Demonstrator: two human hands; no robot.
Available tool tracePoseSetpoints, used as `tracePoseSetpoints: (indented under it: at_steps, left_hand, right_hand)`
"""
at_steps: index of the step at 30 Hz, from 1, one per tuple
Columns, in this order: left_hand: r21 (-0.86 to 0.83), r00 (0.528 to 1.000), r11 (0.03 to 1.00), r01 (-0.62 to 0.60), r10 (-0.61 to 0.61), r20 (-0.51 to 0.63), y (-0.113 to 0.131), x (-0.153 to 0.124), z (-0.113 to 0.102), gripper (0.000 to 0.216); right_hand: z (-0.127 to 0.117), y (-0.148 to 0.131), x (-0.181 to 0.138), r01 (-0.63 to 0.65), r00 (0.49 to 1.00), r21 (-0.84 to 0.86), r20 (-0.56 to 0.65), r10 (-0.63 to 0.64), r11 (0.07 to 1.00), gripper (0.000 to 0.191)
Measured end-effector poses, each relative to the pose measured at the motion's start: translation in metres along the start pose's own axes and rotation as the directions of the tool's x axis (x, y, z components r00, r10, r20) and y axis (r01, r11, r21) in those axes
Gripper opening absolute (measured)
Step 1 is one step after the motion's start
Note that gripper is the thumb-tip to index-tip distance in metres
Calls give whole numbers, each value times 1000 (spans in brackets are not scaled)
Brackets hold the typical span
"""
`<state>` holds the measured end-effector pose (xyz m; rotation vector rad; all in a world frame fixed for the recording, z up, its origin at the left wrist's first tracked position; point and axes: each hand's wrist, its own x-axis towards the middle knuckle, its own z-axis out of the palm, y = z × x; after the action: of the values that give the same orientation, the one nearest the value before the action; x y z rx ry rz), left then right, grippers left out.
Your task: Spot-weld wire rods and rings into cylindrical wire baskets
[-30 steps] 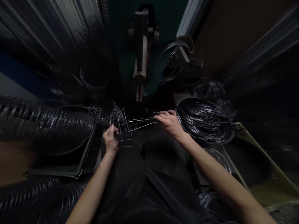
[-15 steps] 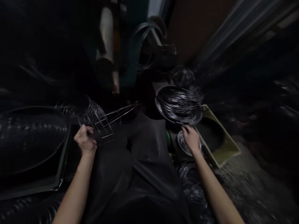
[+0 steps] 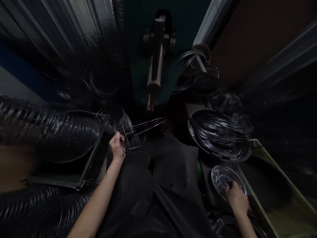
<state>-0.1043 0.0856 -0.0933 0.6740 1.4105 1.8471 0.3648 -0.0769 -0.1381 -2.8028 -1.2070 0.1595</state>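
Near the middle of the frame, the left hand [image 3: 117,148] has its grip closed on a small wire frame [image 3: 133,137]. At the lower right, the right hand [image 3: 237,199] reaches into a shiny dish [image 3: 220,177]; I cannot tell its grip.

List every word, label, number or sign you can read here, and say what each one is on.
None can be read: no writing shows on the wire frame held by the left hand, on the small dish under the right hand, on the bowl of wires or on the machine ahead. The picture is dark and blurred toward its edges.
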Motion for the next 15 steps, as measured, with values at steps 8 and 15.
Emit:
tracePoseSetpoints:
  at_steps: [8,15]
  left_hand:
    - [-15,999,1000,-18,17,-29,0,7,2,38]
    - [-43,999,999,-19,17,-52,3,13,2,39]
  right_hand:
    - [-64,-217,-28,-57,913,916,209,-351,396,38]
    - [-70,-349,-45,-305,835,950,301,-461,68,33]
